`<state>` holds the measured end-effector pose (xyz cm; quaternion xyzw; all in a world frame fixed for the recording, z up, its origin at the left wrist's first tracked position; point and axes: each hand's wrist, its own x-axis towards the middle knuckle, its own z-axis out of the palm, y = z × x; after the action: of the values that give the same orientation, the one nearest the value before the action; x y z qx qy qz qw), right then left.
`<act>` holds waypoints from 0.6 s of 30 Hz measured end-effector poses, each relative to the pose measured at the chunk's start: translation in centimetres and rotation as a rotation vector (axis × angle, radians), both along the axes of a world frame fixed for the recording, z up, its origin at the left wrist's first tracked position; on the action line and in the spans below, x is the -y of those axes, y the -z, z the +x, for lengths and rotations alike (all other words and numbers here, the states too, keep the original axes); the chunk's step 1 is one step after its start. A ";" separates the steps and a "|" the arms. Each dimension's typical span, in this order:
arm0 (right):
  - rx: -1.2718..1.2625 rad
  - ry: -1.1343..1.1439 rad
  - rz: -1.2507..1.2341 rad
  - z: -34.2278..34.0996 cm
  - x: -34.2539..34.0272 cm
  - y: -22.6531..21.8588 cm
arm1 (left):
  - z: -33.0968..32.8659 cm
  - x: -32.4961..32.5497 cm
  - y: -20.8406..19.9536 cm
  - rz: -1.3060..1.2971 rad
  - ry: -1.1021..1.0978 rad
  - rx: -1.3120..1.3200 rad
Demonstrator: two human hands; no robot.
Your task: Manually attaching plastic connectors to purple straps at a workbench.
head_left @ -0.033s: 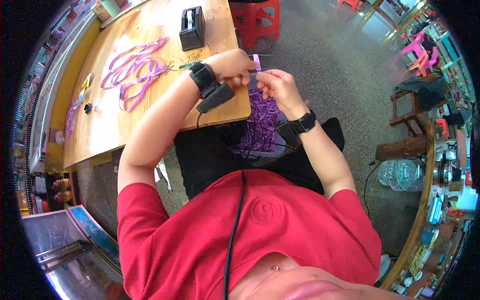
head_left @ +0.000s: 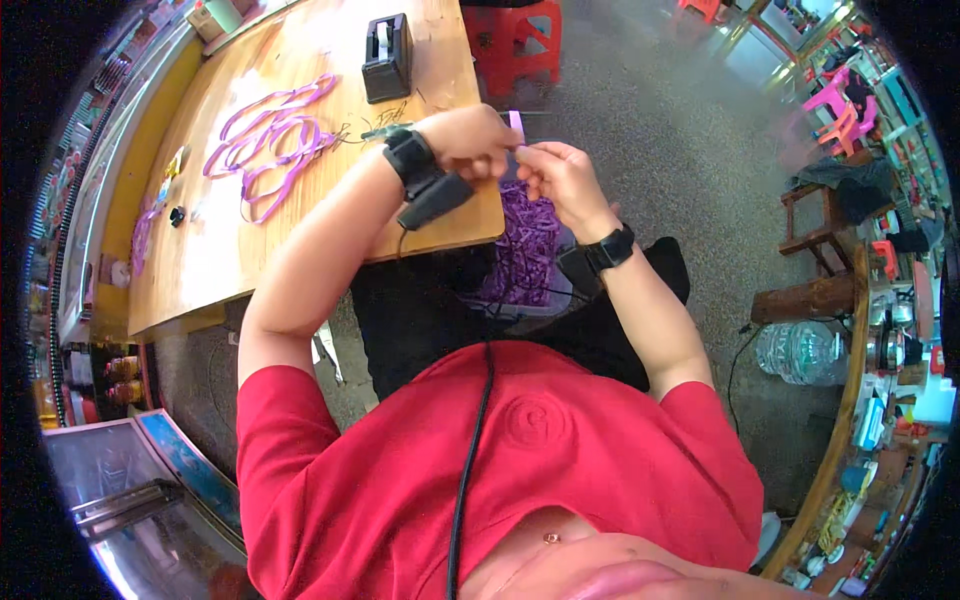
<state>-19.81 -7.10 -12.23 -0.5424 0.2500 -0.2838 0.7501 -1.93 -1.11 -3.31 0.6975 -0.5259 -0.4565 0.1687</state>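
Observation:
A short purple strip stands up between my two hands, over the table's right corner. My left hand is closed with its fingertips at the strip's left side. Close beside it, my right hand pinches at the strip's lower end; its thumb and forefinger are together. Fingers hide much of the strip. Below the hands, a clear plastic bin holds a heap of small purple pieces. Long purple ribbons lie looped on the table, and thin dark ties are scattered near my left wrist.
A black tape dispenser stands on the wooden table, beyond my left forearm. Red plastic stools are behind the table's far right side. To the right are a wooden stool, a large clear bottle and crowded shelves.

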 end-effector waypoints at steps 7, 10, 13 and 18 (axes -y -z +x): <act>-0.222 -0.066 -0.186 -1.5 1.1 -5.3 | 0.0 -0.6 1.6 0.005 -0.068 -0.223; -0.218 -0.091 -0.344 0.2 3.5 -8.4 | -0.7 -1.1 0.4 -0.015 -0.045 -0.195; -0.261 -0.181 -0.488 5.7 4.8 -11.4 | -0.5 -1.2 1.3 -0.055 -0.045 -0.221; -0.270 -0.281 -0.521 15.6 7.4 -11.1 | -0.2 -1.0 1.7 -0.078 0.025 -0.220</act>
<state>-4.21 -14.53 -1.12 -0.7781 0.1887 -0.1573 0.5781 -2.14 -0.10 -4.98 0.6294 -0.5303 -0.5115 0.2469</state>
